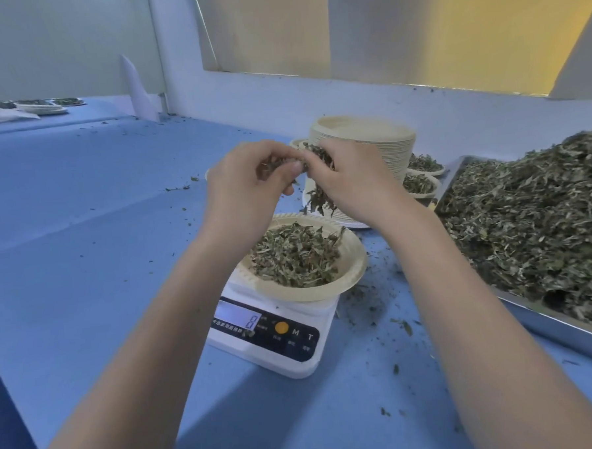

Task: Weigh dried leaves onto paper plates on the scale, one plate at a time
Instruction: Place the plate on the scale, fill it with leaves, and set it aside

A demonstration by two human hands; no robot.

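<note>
Topping up: above the plate (353,255) on the scale (276,331), both hands, left (248,185) and right (357,180), pinch a leaf clump (316,175); next, I judge, release small bits.

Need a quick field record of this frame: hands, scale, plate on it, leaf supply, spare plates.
left hand: pinches a clump of dried green leaves, above the scale
right hand: grips the same clump
white digital kitchen scale: on the blue table; display digits blurred
cream paper plate: on the scale, holds a leaf pile
metal tray: right of the scale, heaped with dried leaves
stack of empty paper plates: behind the hands
filled plates: between stack and tray
</note>
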